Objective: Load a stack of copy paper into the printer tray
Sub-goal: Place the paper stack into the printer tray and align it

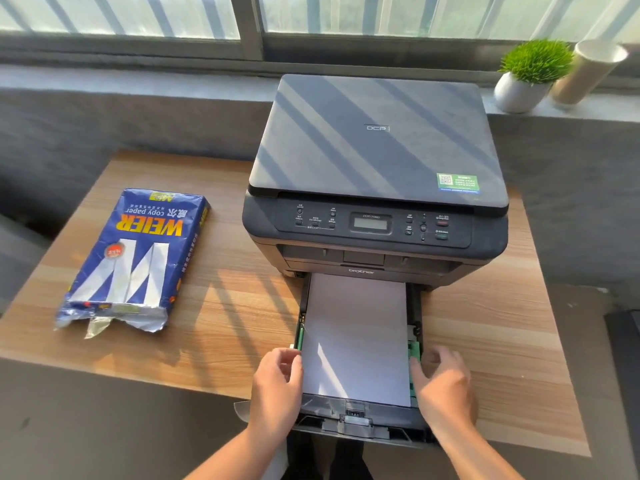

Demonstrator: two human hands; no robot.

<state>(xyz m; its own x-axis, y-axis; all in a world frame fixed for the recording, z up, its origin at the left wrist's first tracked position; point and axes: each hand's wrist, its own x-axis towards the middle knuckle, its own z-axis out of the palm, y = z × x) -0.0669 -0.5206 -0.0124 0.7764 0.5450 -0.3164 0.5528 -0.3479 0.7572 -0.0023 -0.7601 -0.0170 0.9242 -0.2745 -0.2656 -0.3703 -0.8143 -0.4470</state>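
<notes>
two hands are at the pulled-out black plastic printer tray (360,415). the left hand (277,382) is at the left side of the tray, with curled fingers touching the left edge of the flat white stack of copy paper (356,341). the right hand (445,382) is at the right side, with fingers half open and the thumb close to the small green plastic paper guide (414,351). i cannot tell if that hand is pinching the guide or just resting by it. neither hand is lifting anything.

the paper lies inside the tray, in front of the dark grey printer (377,174) on the brown wooden table (221,306). the torn blue paper pack (135,258) lies well apart on the left.

i think the paper is in and the job now is to snug the guides and push the tray in.

some things could go wrong. if the guides are pushed too hard, the paper could bend up in the middle. if they stay loose, the sheets could slide crooked and jam. if the tray is pushed in with fingers at the sides, they could get pinched. the tray sticks out past the table edge, so a heavy press down could tip it.
</notes>
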